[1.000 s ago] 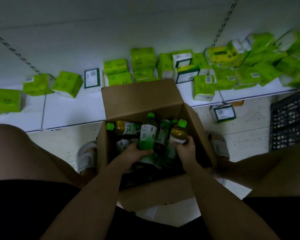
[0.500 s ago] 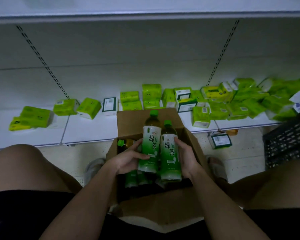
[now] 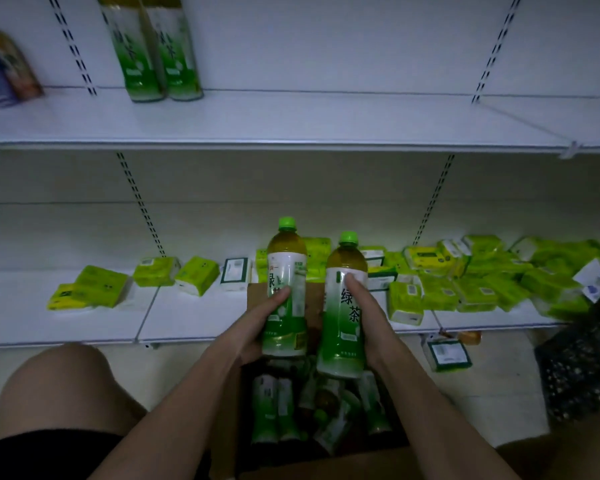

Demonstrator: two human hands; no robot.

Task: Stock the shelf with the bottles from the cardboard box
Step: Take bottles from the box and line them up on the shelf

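Bottles of green tea, one in each hand, raised above the cardboard box

White metal shelving fills the view, with slotted uprights running up a pale back panel. Upper shelf (image 3: pixel 326 116) nearly bare: two shelved bottles (image 3: pixel 153 53) of the same green tea standing upright side by side at its back left, a blue and gold can (image 3: pixel 4 71) blurred at the far left edge. Bottom shelf (image 3: pixel 84 323) strewn with green tissue packs (image 3: pixel 465 285), sparse on the left, heaped on the right. Pale tiled floor below, one boxed pack (image 3: pixel 447 353) lying on it just off the shelf edge, a dark plastic crate (image 3: pixel 582 368) at the right. Dim light throughout.

Left hand (image 3: pixel 253 327) wrapped round the left bottle (image 3: pixel 288 292), fingers closed across its label. Right hand (image 3: pixel 371 317) closed on the right bottle (image 3: pixel 343 313), forefinger laid up the label. Both held upright, close together without clearly touching, in front of the bottom shelf and above the open cardboard box (image 3: pixel 257 292).

Same look on each: bright green screw cap, amber tea showing at the shoulder, white label fading to green with Chinese characters. More bottles in the box (image 3: pixel 278 410) lying jumbled, dark and hard to count. Bare knees at either side, black shorts at the lower left.
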